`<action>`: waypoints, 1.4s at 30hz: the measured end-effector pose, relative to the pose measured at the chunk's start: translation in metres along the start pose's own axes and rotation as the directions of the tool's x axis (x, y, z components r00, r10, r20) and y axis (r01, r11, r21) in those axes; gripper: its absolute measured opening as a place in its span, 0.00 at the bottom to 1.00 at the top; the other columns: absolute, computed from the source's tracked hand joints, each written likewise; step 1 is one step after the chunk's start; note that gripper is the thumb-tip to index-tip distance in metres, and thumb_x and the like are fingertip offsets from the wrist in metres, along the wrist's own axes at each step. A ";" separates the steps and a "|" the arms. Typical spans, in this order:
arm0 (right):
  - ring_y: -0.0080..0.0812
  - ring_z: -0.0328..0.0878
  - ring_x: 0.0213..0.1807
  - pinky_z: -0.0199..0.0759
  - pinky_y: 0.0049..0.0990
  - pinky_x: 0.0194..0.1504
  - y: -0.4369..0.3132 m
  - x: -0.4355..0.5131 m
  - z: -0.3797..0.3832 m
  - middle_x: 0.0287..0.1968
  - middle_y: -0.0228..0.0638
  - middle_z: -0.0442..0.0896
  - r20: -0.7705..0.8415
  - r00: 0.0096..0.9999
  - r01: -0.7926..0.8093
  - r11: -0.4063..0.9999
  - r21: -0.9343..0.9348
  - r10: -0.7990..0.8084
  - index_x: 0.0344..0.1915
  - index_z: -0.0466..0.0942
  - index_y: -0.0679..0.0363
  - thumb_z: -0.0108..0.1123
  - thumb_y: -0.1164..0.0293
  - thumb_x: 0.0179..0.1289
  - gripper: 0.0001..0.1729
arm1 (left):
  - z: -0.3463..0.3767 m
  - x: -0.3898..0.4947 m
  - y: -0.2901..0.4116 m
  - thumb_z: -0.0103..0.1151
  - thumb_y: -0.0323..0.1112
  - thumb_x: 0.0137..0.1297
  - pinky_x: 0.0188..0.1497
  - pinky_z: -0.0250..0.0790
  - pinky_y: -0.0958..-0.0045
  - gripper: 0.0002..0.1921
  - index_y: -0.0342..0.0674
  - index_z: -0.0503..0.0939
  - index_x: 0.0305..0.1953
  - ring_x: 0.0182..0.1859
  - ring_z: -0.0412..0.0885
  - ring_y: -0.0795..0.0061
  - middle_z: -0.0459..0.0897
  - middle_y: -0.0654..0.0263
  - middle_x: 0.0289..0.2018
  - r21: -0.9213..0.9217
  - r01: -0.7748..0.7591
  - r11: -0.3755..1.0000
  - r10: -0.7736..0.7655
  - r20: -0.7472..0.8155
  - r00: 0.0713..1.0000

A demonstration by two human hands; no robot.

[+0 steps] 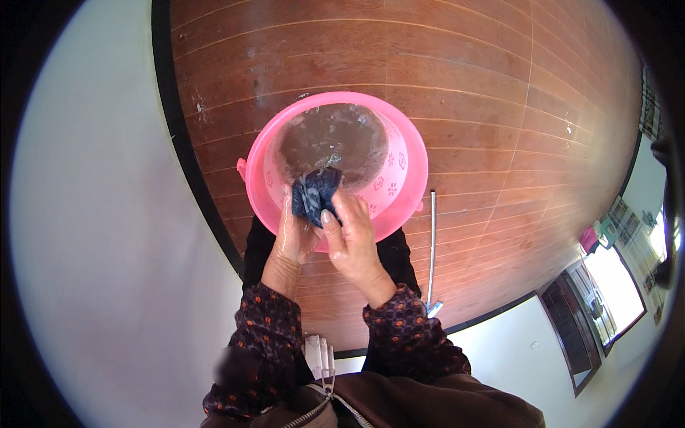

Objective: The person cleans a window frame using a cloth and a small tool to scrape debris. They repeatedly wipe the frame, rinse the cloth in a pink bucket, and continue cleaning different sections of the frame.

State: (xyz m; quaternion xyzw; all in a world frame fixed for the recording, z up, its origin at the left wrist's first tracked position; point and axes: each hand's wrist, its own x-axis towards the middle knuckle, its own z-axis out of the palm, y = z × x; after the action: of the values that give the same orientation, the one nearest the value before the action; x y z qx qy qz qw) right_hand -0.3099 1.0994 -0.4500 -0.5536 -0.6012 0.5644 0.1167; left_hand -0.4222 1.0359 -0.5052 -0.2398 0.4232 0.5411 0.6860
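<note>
A pink plastic basin (pixel 415 155) with a flower pattern inside stands in front of me, holding murky, greyish-brown water (pixel 334 136) with some suds. Over its near side, my left hand (pixel 293 235) and my right hand (pixel 353 235) both hold a bunched, wet dark blue cloth (pixel 316 195) with lighter marks. The left hand supports it from the left and below, its palm wet. My right thumb and fingers grip its right side. The cloth's far edge overlaps the view of the water; whether it touches the water, I cannot tell.
Reddish-brown wood-look flooring (pixel 471 107) surrounds the basin. A metal pole (pixel 432 241) with a blue-and-white end lies to the right. A white wall (pixel 96 214) with a black skirting runs along the left. Farther right are a dark door (pixel 570 321) and a bright opening.
</note>
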 end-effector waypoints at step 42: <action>0.45 0.76 0.64 0.70 0.38 0.64 0.026 0.051 -0.034 0.58 0.45 0.81 0.346 0.935 -0.072 0.997 -0.010 0.071 0.60 0.76 0.61 0.75 0.55 0.62 0.33 | 0.020 -0.024 -0.027 0.69 0.32 0.61 0.30 0.72 0.67 0.17 0.29 0.77 0.47 0.29 0.82 0.67 0.85 0.58 0.33 0.746 -0.159 0.647 0.114 0.111 0.987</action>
State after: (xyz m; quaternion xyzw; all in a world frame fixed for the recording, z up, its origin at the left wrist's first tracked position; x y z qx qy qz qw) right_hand -0.2885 1.1526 -0.4839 -0.4670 -0.5911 0.6576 -0.0108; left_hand -0.3915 1.0307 -0.4775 0.1125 0.6069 0.3741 0.6922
